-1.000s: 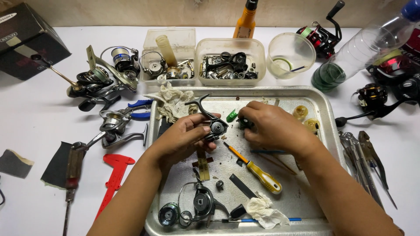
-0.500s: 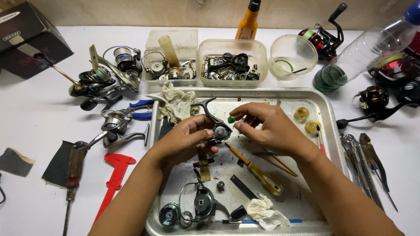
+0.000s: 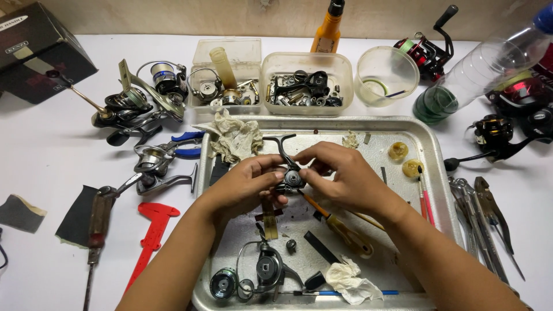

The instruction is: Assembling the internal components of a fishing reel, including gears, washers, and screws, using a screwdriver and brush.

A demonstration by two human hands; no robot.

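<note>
Hands pinched together on a small black metal fishing reel body (image 3: 291, 178), left hand (image 3: 242, 187) and right hand (image 3: 345, 184) gripping it over the dented silver metal tray (image 3: 432, 173). Yellow-handled screwdriver (image 3: 345, 233) lies just under the right hand, crumpled dirty rag (image 3: 236, 138) just past the left.

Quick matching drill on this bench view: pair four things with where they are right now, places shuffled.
Things:
1. reel body
2. yellow-handled screwdriver
3. red caliper
4. orange bottle

Places:
A. on the white table, left of the metal tray
B. standing behind the clear parts tubs
C. held between the left hand and right hand
D. lying in the tray, partly under the right hand

Pairs: 1-C, 2-D, 3-A, 4-B
</note>
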